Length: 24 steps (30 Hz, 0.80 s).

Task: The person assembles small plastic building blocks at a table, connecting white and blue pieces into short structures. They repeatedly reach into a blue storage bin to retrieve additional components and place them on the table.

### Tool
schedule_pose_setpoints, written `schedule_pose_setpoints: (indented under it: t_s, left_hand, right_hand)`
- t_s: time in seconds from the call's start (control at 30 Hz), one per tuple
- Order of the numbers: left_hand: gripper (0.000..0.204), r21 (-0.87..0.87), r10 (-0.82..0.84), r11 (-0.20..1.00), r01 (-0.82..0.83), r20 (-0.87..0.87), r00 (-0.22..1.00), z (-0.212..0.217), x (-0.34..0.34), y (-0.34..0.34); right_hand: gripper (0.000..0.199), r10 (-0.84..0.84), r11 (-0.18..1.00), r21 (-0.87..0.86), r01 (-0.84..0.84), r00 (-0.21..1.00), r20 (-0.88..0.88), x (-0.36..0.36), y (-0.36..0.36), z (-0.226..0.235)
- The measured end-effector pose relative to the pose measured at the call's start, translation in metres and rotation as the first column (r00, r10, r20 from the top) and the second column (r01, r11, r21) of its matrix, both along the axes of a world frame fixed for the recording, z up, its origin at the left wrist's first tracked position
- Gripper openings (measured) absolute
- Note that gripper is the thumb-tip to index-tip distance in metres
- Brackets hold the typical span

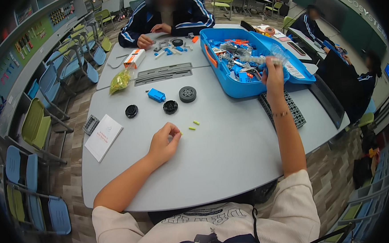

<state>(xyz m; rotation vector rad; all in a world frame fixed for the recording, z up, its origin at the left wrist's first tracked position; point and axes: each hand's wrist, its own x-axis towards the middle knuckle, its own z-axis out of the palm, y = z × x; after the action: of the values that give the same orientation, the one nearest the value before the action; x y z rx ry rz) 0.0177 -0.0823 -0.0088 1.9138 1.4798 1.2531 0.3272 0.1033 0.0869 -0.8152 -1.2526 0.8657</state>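
Landmark: grey table, everything placed off it.

Far left on the table: small grey grid plate, just right of it a white booklet lying flat near the table's left edge. Up from those, a bag of yellow-green parts and an orange-white box on the far table section. Long grey beams lie flat across the seam between the two table sections.

Mid-left of the table: black round hub, second black hub, blue block between and above them, grey-black wheel just right of the block.

Left hand rests on the table centre, fingers curled in, thumb and forefinger pinched together on a tiny yellow-green peg, barely showing at the fingertips. Two more yellow-green pegs lie loose on the table just right of that hand, not touching it.

Right side of the table: open blue parts bin full of mixed grey and blue pieces. Right hand is raised over the bin, fingers closed round a clear plastic bag of small parts, bag sticking up above the fist. Black grid plate lies on the table under that forearm, beside the bin.

Far side of the table: another person in a dark blue jacket, hands on small parts.
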Motion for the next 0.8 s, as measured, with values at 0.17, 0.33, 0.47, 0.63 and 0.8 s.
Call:
schedule_pose_setpoints:
  t_s: [0.17, 0.33, 0.47, 0.63, 0.8]
  left_hand:
    - [0.006, -0.033, 0.001, 0.999, -0.002, -0.041, 0.999, 0.005, -0.004, -0.002]
    - [0.004, 0.073, -0.010, 0.997, 0.017, -0.099, 0.995, 0.005, -0.006, 0.000]
    - [0.009, 0.144, 0.047, 0.989, -0.027, -0.134, 0.990, 0.001, 0.005, 0.023]
    - [0.011, 0.227, -0.011, 0.971, 0.075, -0.271, 0.962, 0.000, 0.026, 0.068]
    - [0.020, 0.216, -0.108, 0.950, 0.223, -0.445, 0.889, 0.001, 0.033, 0.092]
  right_hand:
    - [0.042, -0.267, 0.963, 0.125, 0.238, 0.788, 0.555, -0.007, 0.074, -0.016]
    - [0.037, -0.454, 0.868, 0.473, 0.151, 0.626, 0.634, -0.009, 0.064, -0.037]
    - [0.033, -0.498, 0.826, 0.549, 0.127, 0.619, 0.607, -0.004, 0.057, -0.034]
    - [0.029, -0.578, 0.796, 0.520, 0.311, 0.647, 0.498, 0.011, 0.064, -0.021]
    - [0.029, -0.688, 0.699, 0.594, 0.398, 0.598, 0.410, 0.036, 0.063, -0.010]
